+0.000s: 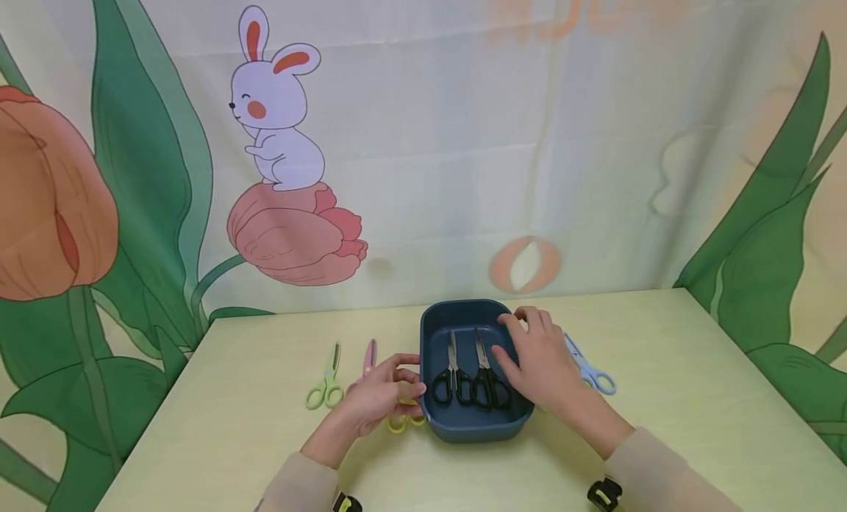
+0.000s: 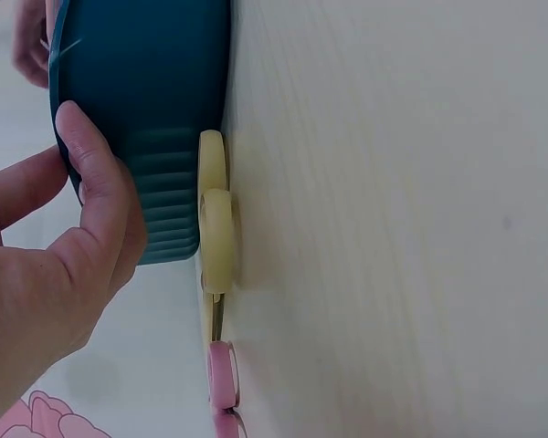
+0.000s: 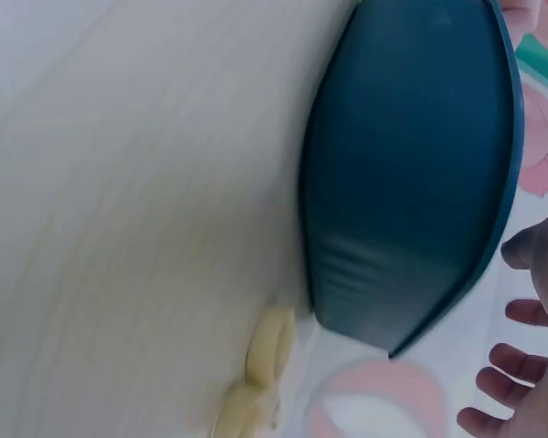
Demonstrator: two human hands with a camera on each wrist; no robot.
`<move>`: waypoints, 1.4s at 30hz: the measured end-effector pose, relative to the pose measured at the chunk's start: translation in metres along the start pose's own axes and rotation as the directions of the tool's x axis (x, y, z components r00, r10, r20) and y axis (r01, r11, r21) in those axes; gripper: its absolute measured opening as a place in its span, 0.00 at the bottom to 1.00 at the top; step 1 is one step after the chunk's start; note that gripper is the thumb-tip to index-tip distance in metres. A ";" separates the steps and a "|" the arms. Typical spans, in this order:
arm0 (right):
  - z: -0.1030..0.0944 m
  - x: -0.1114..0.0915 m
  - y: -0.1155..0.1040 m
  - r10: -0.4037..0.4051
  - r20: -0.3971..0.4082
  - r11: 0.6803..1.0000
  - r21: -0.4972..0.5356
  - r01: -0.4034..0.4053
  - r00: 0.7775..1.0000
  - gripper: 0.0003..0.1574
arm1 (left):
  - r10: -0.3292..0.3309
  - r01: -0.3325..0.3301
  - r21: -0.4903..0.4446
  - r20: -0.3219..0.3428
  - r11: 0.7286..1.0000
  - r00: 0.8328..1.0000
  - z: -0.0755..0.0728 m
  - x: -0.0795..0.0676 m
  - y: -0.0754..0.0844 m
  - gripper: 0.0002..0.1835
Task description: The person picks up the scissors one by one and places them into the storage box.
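A dark blue plastic bin (image 1: 478, 432) stands on the table with two black-handled scissors (image 1: 453, 368) (image 1: 488, 372) lying in it. At its left side my left hand (image 1: 384, 394) grips the wall, the tip of one digit at the rim and the other fingers bent beside it. My right hand (image 1: 545, 357) is by the right rim, fingers spread and apart from one another. In the right wrist view, the right hand's fingers (image 3: 521, 365) show clear of the bin (image 3: 411, 182) and hold nothing. Yellow scissors (image 2: 217, 242) lie close to the bin's left wall.
Green scissors (image 1: 326, 387) and pink scissors (image 1: 369, 357) lie left of the bin, the pink pair partly behind my left hand. Blue scissors (image 1: 592, 368) lie at the right, partly covered by my right hand. A printed curtain (image 1: 430, 144) hangs behind the table (image 1: 231, 438).
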State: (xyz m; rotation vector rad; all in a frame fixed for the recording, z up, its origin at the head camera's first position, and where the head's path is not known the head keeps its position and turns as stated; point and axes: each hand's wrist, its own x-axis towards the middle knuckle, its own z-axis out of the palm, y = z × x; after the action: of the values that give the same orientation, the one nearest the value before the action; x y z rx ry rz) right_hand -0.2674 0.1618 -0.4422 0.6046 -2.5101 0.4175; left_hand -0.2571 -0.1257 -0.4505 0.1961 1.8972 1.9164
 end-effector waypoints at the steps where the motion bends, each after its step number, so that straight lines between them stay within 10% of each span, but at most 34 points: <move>1: -0.002 -0.001 0.003 0.015 -0.002 1.000 -0.001 -0.015 1.000 0.26 | -0.001 0.001 0.000 0.001 1.000 1.000 0.000 0.000 0.000 0.30; 21: -0.020 -0.048 0.058 0.300 0.290 0.954 -0.074 -0.291 0.909 0.31 | -0.004 0.004 0.003 0.011 1.000 1.000 0.003 0.001 0.003 0.29; 33: -0.031 -0.052 0.064 0.329 0.485 0.943 -0.119 -0.312 0.810 0.34 | 0.003 -0.003 0.025 -0.003 1.000 1.000 0.002 0.002 0.001 0.29; 42: -0.030 -0.061 0.068 0.297 0.520 0.955 -0.138 -0.264 0.801 0.29 | 0.004 -0.004 0.028 -0.007 1.000 1.000 0.000 0.002 -0.002 0.28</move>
State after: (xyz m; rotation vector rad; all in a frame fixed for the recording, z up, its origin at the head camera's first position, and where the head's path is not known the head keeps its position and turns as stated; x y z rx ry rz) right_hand -0.2423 0.2521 -0.4625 0.3517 -3.1628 0.3048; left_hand -0.2581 -0.1247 -0.4532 0.2017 1.9310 1.8957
